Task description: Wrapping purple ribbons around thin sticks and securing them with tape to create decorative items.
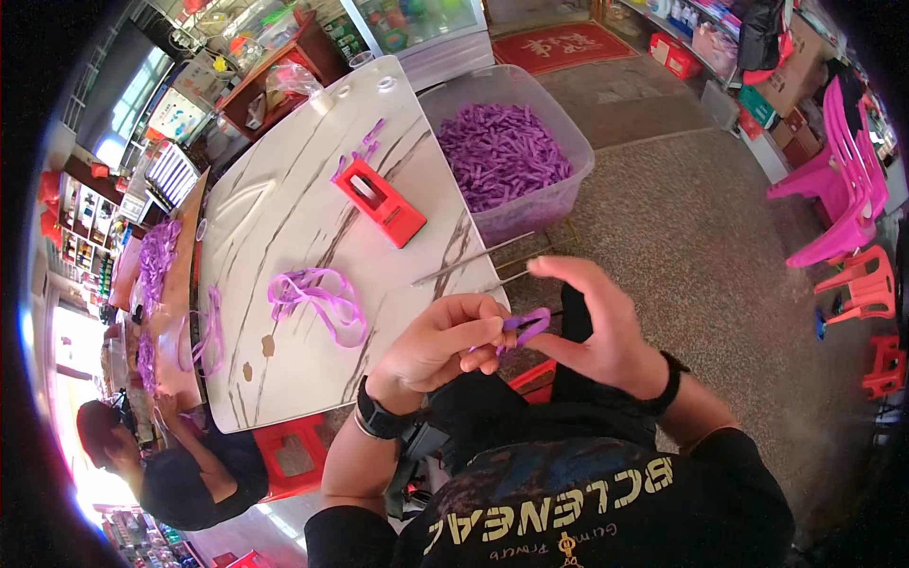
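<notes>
The strap is forming a small purple loop between the two sets of fingers. The left hand is pinching its left end, thumb against fingertips, probably so the soft band is not slipping. The right hand is holding its fingers wide apart, thumb close to the loop; I cannot tell whether it is touching. More straps are lying left of the left fingers on the surface, likely for easy reach. Further ahead of them, a dispenser is resting flat, perhaps for steadiness. Ahead of the fingers, beside the surface, a bin is holding purple strips, its walls presumably keeping the heap together.
</notes>
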Available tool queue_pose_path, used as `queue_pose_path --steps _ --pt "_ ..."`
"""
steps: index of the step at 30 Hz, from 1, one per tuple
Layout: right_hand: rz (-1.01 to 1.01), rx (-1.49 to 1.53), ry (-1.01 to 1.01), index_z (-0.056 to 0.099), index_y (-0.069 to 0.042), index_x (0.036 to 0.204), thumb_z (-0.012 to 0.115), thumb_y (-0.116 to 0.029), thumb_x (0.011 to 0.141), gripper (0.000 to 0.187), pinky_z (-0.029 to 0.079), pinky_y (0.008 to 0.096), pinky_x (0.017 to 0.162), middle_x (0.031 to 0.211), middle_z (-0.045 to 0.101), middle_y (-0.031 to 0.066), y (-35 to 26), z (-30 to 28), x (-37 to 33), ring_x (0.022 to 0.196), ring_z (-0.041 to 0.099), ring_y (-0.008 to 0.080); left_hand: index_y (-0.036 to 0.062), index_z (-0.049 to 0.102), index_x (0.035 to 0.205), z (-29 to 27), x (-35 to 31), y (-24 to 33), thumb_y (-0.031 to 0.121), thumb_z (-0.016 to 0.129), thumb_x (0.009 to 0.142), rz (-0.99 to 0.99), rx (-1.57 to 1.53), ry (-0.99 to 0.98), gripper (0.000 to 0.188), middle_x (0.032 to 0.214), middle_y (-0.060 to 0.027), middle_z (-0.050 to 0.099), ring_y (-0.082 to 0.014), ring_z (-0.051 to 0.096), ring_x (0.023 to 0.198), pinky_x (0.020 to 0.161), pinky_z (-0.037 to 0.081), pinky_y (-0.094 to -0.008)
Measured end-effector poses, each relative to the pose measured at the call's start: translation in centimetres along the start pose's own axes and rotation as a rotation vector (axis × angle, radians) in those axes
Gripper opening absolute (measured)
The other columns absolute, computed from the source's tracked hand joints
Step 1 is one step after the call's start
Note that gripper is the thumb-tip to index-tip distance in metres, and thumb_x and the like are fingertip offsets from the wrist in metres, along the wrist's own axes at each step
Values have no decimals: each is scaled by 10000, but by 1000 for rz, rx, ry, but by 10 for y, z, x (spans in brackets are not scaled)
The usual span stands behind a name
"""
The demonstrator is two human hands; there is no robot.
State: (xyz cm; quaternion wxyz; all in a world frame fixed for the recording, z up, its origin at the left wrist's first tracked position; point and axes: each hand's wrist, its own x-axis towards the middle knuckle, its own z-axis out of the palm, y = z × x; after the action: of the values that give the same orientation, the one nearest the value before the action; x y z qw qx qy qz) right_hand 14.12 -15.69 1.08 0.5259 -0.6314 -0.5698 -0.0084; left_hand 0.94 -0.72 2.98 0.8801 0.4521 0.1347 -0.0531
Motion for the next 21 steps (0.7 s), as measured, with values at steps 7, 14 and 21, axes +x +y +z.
queue_pose_path --steps 7,14,21 --pt "-70 96 46 566 -13 960 629 66 659 318 448 258 554 829 540 104 -8 18 6 676 554 189 19 473 775 -5 -7 2 132 526 841 7 -51 18 141 802 -83 500 -22 360 422 505 421 -206" --pt "-214 -43 -11 617 -42 810 669 13 662 166 420 251 508 713 527 44 -3 11 12 594 534 167 22 500 792 -12 -9 2 124 553 827 -42 69 68 120 816 -71 547 -35 434 479 523 430 -201" --pt "582 595 -567 590 -12 786 595 -134 802 123 387 191 549 645 511 -40 18 -2 18 613 487 52 -6 566 797 -12 1 9 -18 596 736 612 1237 -69 69 814 -80 590 -190 567 680 577 449 -271"
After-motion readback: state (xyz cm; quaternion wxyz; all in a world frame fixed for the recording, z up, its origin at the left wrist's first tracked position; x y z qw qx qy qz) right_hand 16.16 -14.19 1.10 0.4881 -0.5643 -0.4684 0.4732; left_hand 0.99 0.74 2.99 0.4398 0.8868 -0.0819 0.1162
